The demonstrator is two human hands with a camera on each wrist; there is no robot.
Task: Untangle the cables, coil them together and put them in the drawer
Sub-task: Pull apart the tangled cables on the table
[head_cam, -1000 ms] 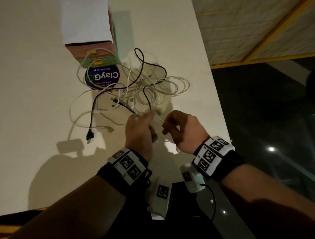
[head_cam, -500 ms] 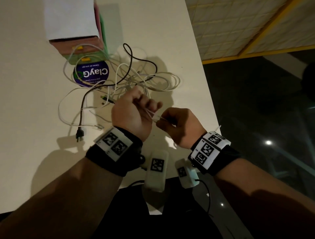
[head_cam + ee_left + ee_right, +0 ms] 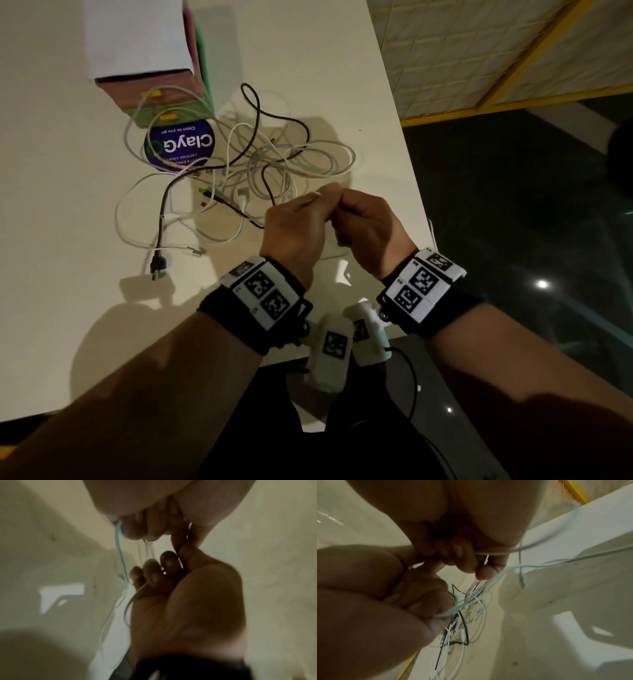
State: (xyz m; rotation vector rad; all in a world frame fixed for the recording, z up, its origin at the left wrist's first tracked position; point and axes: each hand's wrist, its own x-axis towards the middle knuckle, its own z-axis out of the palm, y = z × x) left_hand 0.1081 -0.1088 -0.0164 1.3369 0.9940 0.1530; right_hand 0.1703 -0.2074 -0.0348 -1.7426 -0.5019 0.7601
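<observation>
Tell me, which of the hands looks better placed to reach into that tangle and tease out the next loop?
Probably the left hand: it sits beside the tangled white and dark cables on the white table. The right hand, also pinching a thin white cable, is nearer the table's edge.

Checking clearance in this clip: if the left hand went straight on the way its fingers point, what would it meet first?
Probably the right hand: the left hand points at it, fingertips nearly touching, both pinching a white cable. Depth unclear.
</observation>
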